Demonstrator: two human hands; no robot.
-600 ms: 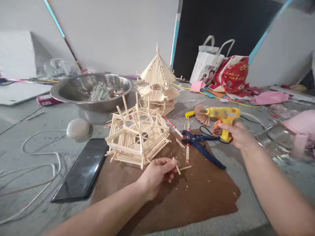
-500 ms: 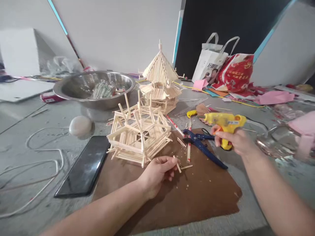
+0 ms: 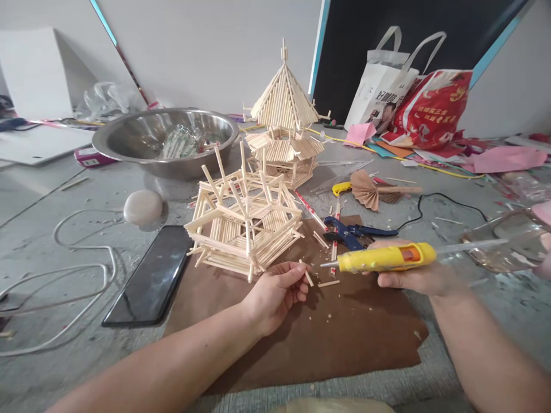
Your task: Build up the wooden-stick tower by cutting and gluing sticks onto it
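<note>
My left hand (image 3: 275,295) pinches a short wooden stick (image 3: 307,276) just in front of a half-built stick structure (image 3: 243,223) that stands on a brown mat (image 3: 344,327). My right hand (image 3: 419,278) grips a yellow glue gun (image 3: 383,258), held level with its nozzle pointing left, close to the stick's end. A finished stick pagoda (image 3: 284,129) rises behind the structure. Blue cutters (image 3: 355,232) and loose stick pieces (image 3: 329,283) lie on the mat between my hands.
A black phone (image 3: 150,278) lies left of the mat beside a white cable (image 3: 81,269) and a pale round object (image 3: 143,206). A steel bowl (image 3: 129,143) sits behind. Paper fan (image 3: 370,192), bags (image 3: 413,97) and pink paper (image 3: 503,158) crowd the back right.
My right hand lifted the glue gun from beside the cutters and brought it down and left, nozzle now level and close to the stick. My left hand stayed put.
</note>
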